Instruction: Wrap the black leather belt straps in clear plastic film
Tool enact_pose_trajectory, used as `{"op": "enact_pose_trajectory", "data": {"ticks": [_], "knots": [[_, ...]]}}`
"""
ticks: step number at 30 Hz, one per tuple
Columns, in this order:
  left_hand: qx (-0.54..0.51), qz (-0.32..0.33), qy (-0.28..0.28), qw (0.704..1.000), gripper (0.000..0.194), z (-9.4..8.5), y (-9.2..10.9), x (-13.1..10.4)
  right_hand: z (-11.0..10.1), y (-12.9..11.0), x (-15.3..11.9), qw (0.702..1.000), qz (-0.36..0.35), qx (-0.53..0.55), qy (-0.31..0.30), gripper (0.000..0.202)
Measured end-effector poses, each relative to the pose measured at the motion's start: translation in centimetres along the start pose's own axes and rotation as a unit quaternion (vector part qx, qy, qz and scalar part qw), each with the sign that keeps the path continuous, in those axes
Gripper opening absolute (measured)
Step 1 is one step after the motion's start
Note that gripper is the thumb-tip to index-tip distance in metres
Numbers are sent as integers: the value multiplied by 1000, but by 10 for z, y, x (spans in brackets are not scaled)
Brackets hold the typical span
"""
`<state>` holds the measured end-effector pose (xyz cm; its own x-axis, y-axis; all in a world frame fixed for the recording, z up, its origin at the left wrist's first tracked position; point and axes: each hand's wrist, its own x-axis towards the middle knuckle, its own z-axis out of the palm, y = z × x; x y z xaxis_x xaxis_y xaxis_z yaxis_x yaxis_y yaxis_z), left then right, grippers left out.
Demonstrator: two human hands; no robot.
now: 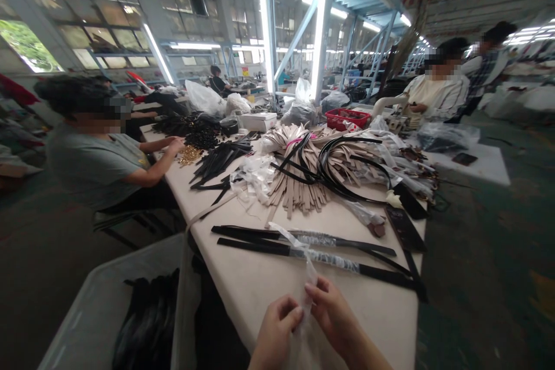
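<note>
Both my hands pinch a clear plastic strip near the front of the table. My left hand grips it from the left, thumb against the fingers. Just to the right, my right hand holds the same strip a little higher up. The strip's upper end lies over the black straps, which rest across the table with clear plastic wrapped around their middles. Below my hands the plastic hangs down, partly hidden by them.
Beyond the straps lies a heap of beige strips with black straps looped over it. A dark phone-like slab is at the right edge. A plastic bin stands lower left. A co-worker sits at left by gold pieces.
</note>
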<state>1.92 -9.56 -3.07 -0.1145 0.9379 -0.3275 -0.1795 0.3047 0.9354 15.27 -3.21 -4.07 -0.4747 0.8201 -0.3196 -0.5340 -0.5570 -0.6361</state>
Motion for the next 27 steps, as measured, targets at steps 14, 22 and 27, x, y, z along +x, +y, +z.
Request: {"op": "enact_pose_trajectory", "data": {"ticks": [14, 22, 27], "knots": [[-109, -30, 59, 992, 52, 13, 15, 22, -2, 12, -5, 961, -10, -276, 30, 43], [-170, -15, 147, 974, 43, 11, 31, 42, -10, 12, -20, 959, 16, -283, 9, 44], [-184, 7, 169, 968, 37, 2, 38, 56, -14, 1, -30, 951, 8, -306, -31, 41]]}}
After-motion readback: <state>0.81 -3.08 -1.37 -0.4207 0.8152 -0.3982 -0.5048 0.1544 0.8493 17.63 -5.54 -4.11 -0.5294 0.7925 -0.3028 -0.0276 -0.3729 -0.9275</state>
